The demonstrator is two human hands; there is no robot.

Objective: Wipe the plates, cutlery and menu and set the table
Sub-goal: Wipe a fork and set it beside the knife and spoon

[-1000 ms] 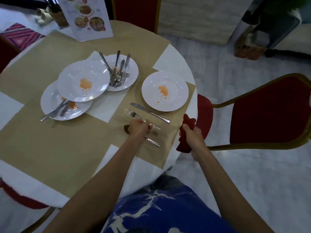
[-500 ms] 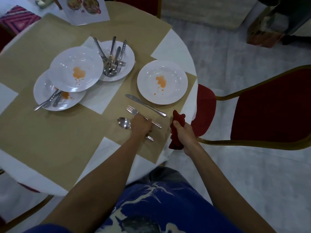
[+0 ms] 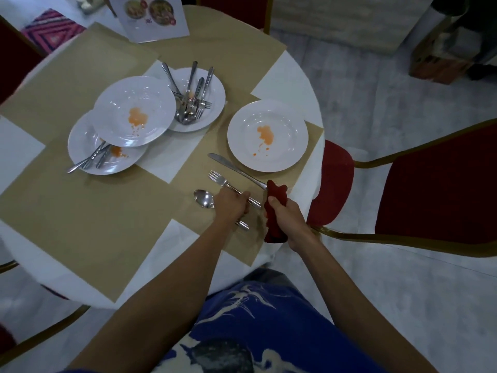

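On the tan placemat (image 3: 88,216) near the table's right edge lie a knife (image 3: 233,168), a fork (image 3: 219,179) and a spoon (image 3: 204,201) side by side. My left hand (image 3: 231,207) lies over the spoon's handle, its fingers curled on the fork's handle. My right hand (image 3: 286,222) grips a red cloth (image 3: 277,191) upright just right of the cutlery. A white plate (image 3: 295,122) stained orange sits beyond the knife. Three more plates overlap at the left: a stained one (image 3: 113,103) on top, one (image 3: 80,146) under it, one (image 3: 215,90) holding several pieces of cutlery (image 3: 191,103).
A menu card (image 3: 153,20) stands at the table's far edge. A red chair (image 3: 443,189) with a gold frame is close on the right, its seat under the table edge. Another red chair back (image 3: 236,9) is behind the table. A wooden crate (image 3: 441,60) sits on the floor.
My left hand slid right off the spoon's bowl toward the fork's handle, uncovering the spoon. My right hand brought the red cloth closer to the cutlery.
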